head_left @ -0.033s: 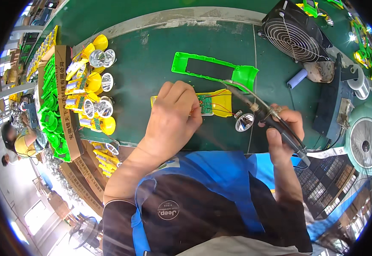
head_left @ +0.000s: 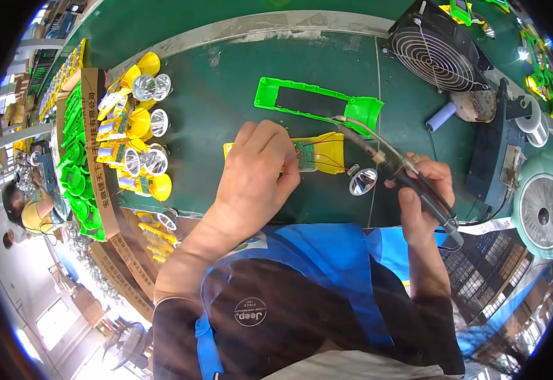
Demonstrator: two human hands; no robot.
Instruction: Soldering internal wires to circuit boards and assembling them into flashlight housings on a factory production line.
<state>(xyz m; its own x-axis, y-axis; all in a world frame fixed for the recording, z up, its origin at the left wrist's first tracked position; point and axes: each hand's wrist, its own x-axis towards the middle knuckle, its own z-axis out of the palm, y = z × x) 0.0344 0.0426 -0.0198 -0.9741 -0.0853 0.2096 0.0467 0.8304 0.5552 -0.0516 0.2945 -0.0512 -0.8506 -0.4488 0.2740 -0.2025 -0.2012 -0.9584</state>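
A yellow plastic lamp housing (head_left: 331,152) with a green circuit board (head_left: 307,156) and thin wires lies on the bench in front of me. My left hand (head_left: 258,168) covers its left part, fingers curled and pinched beside the board; what they grip is hidden. Wrapped in my right hand (head_left: 427,193) is a soldering iron (head_left: 393,170) with a thin curved tube along it. Its front end points up and left, over the edge of a bright green casing (head_left: 362,113) lying beyond the yellow housing. A silver reflector (head_left: 363,182) sits beside the housing's right end, below the iron.
At left, several yellow lamp assemblies with reflectors (head_left: 142,130) stand beside a cardboard box (head_left: 96,145) of green parts. A black fan (head_left: 438,54) stands at back right, near a purple cylinder (head_left: 442,117) and a solder spool (head_left: 533,123). Another person (head_left: 35,209) is far left.
The soldering iron and my right hand have shifted very slightly. My left hand stays in place on the yellow housing.
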